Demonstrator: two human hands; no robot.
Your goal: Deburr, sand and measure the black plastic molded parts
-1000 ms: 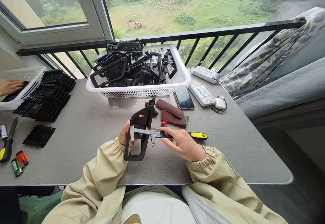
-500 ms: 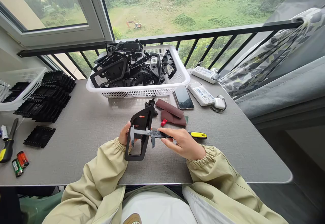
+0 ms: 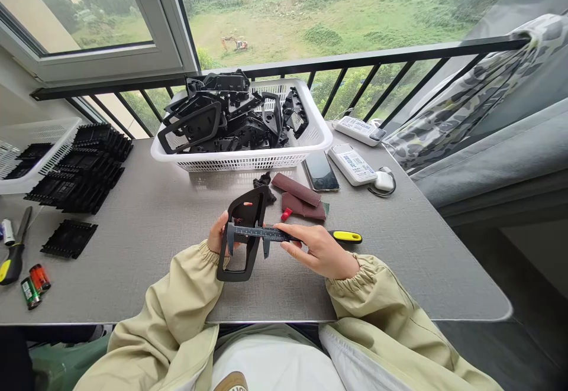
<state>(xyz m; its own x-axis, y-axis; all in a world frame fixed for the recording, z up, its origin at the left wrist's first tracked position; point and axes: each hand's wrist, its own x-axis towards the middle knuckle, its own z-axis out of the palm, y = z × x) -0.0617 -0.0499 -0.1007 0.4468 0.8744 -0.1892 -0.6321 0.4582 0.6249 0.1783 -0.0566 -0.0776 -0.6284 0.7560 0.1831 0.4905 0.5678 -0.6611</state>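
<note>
My left hand [image 3: 217, 234] grips a black plastic frame [image 3: 254, 255] by its left side, holding it upright above the table; some of the fingers are hidden behind it. In my right hand [image 3: 317, 249] is a dark vernier caliper [image 3: 260, 233], pinched at its right end. The caliper lies level across the frame, one long jaw at the frame's left side and the other just past its right side. Whether the jaws touch the plastic I cannot tell. A tool with a black-and-yellow handle [image 3: 347, 236] lies behind my right hand, partly covered by it.
Behind stands a white basket [image 3: 248, 160] heaped with black plastic parts. Reddish-brown sandpaper [image 3: 302, 206], a red piece [image 3: 286, 214] and a phone [image 3: 322, 172] lie before it. At left are stacked black panels [image 3: 84, 169], a yellow-black knife [image 3: 15, 255] and batteries [image 3: 35, 284].
The caliper has tilted slightly, so its scale now shows darker and clearer. Both hands and the frame stay almost in place.
</note>
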